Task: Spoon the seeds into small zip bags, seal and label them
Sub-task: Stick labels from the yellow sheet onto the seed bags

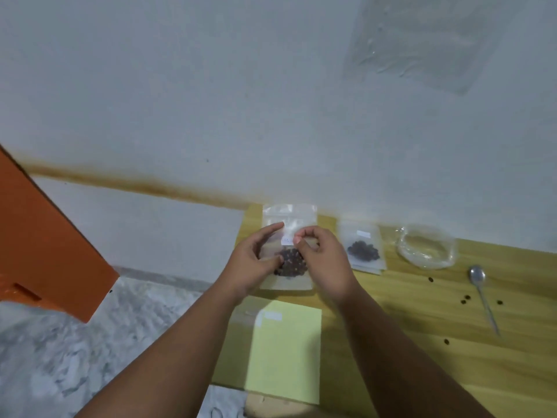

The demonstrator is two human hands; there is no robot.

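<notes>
A small clear zip bag (290, 215) with dark seeds (291, 262) in its lower half stands upright above the wooden table (422, 342). My left hand (256, 260) grips its left side. My right hand (322, 254) pinches a small white label (286, 241) against the bag's front. A second bag with seeds (363, 248) and its own white label lies flat just to the right. A metal spoon (482, 294) lies further right among loose seeds (464, 300).
A clear plastic tub (426, 247) sits behind the spoon. A pale yellow sheet (286, 351) with a white label on it lies under my forearms. An orange board (45, 251) stands left over a marbled floor. A plastic sheet (422, 40) hangs on the wall.
</notes>
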